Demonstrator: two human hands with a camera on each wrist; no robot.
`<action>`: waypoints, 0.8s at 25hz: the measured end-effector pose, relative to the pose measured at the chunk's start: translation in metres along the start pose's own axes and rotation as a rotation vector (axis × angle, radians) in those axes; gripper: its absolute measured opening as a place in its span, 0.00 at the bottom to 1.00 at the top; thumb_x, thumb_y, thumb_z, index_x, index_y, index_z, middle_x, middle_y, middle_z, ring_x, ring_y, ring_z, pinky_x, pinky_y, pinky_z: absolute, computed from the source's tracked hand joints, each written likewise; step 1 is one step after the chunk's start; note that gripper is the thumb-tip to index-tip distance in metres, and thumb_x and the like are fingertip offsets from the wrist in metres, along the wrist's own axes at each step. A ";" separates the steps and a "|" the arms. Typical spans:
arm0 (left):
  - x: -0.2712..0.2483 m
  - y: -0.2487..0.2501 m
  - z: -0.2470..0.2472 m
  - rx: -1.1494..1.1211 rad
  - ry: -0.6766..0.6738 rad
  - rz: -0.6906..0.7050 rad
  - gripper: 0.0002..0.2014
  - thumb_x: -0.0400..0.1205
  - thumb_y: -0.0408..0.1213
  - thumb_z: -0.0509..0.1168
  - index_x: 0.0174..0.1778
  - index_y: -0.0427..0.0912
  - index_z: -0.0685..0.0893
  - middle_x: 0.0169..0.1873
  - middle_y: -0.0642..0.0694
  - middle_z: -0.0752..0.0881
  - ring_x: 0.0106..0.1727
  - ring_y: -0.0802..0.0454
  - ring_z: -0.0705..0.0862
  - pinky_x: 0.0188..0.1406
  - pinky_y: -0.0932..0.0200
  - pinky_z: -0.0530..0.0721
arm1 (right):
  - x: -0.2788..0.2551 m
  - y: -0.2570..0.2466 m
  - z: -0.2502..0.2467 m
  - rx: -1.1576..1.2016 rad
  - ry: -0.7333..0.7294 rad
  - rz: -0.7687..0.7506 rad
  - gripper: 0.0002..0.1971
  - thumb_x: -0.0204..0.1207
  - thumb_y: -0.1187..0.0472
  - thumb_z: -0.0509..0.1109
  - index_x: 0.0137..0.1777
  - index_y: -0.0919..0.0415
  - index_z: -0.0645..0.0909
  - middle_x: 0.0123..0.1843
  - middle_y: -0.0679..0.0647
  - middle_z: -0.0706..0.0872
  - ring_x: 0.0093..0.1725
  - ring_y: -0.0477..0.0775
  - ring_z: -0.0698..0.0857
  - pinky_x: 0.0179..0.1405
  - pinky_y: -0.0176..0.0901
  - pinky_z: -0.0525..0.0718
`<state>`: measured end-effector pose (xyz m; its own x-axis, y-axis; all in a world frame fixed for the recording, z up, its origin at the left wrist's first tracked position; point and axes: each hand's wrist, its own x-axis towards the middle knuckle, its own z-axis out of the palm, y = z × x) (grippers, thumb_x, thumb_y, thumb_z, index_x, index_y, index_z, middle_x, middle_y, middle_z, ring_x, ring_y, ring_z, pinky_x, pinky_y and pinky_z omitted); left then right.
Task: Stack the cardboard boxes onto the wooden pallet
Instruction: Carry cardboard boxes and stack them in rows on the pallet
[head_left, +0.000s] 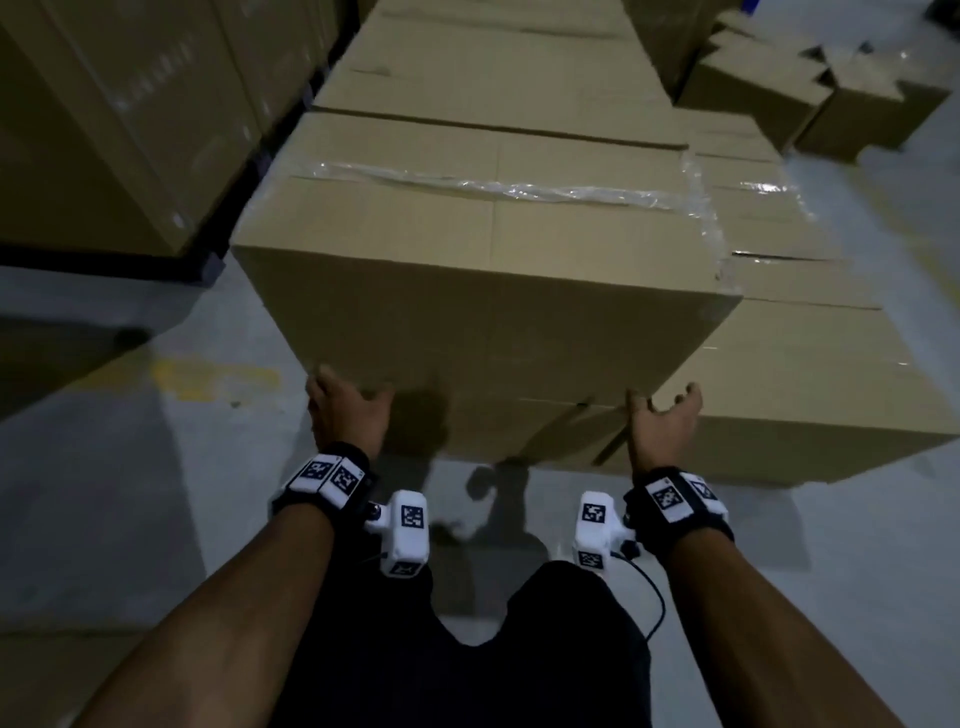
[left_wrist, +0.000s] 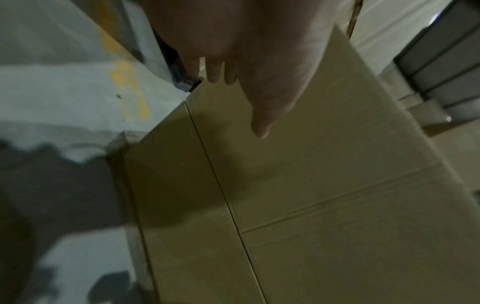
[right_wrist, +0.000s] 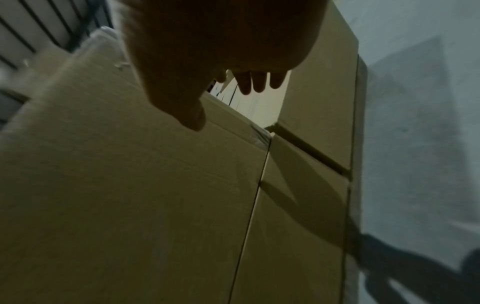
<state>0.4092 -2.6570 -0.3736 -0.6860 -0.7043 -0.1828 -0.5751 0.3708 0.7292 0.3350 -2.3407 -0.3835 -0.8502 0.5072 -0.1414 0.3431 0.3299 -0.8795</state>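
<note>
1. Cardboard box (head_left: 483, 270), taped along its top seam, sits atop a lower box (head_left: 810, 384) in a row of cartons; the pallet beneath is not visible.
2. Wrapped carton stack (head_left: 124, 119) stands to the left, across a strip of grey floor (head_left: 130, 493).
3. Left hand (head_left: 345, 410) grips the box's lower left corner, fingers wrapped behind the edge.
4. Right hand (head_left: 662, 421) is spread open at the lower right corner; contact cannot be confirmed.

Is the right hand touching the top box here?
Apart. In the right wrist view the right hand hangs open with floor showing between its fingers and the top box.
</note>
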 end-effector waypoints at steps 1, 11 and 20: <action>0.010 -0.014 0.017 -0.102 0.082 0.005 0.46 0.79 0.50 0.74 0.83 0.34 0.56 0.81 0.37 0.60 0.79 0.33 0.66 0.78 0.40 0.69 | 0.009 0.012 0.016 0.119 0.030 -0.029 0.41 0.80 0.59 0.75 0.87 0.63 0.55 0.84 0.63 0.66 0.80 0.63 0.69 0.80 0.54 0.69; 0.093 -0.081 0.079 -0.410 0.163 0.054 0.60 0.72 0.51 0.80 0.88 0.42 0.42 0.87 0.45 0.47 0.84 0.36 0.61 0.79 0.39 0.69 | 0.050 0.090 0.088 0.292 0.090 -0.238 0.50 0.68 0.29 0.66 0.86 0.54 0.56 0.82 0.57 0.70 0.79 0.61 0.72 0.78 0.66 0.72; 0.095 -0.080 0.078 -0.380 0.179 0.058 0.61 0.72 0.47 0.81 0.88 0.41 0.42 0.87 0.43 0.47 0.85 0.37 0.58 0.82 0.44 0.64 | 0.056 0.099 0.085 0.279 0.079 -0.239 0.42 0.79 0.52 0.75 0.86 0.63 0.56 0.84 0.61 0.65 0.81 0.63 0.67 0.82 0.62 0.67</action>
<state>0.3554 -2.7069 -0.5009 -0.6046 -0.7954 -0.0416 -0.3100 0.1868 0.9322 0.2879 -2.3477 -0.5176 -0.8561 0.5052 0.1089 0.0071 0.2222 -0.9750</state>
